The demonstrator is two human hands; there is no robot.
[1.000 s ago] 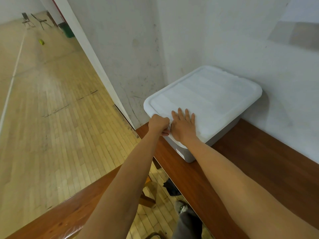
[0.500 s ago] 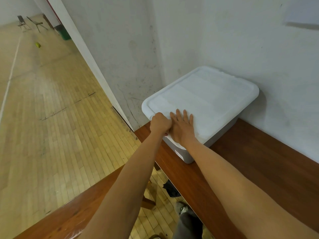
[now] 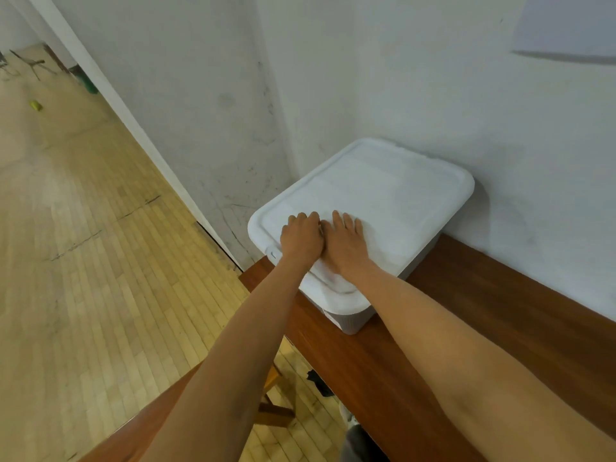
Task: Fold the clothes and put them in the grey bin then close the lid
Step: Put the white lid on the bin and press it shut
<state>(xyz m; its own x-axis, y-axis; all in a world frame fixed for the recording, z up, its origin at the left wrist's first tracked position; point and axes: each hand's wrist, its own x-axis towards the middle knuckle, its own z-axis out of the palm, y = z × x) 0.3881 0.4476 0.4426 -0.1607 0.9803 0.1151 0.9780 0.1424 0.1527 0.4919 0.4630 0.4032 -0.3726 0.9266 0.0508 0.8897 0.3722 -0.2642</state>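
head | grey bin [image 3: 350,321] sits on the desk [image 3: 483,295] in the corner against the wall [image 3: 400,78], white lid [image 3: 393,191] on top | left grip [image 3: 301,238] curled like a fist, knuckles on the lid's near-left part, nothing seen in it | right grip [image 3: 346,246] flat, fingers straight, palm on the lid, touching the left grip

Brown wooden table [image 3: 493,315] with the grey bin [image 3: 348,323] at its corner

Soft, even light; warped edges
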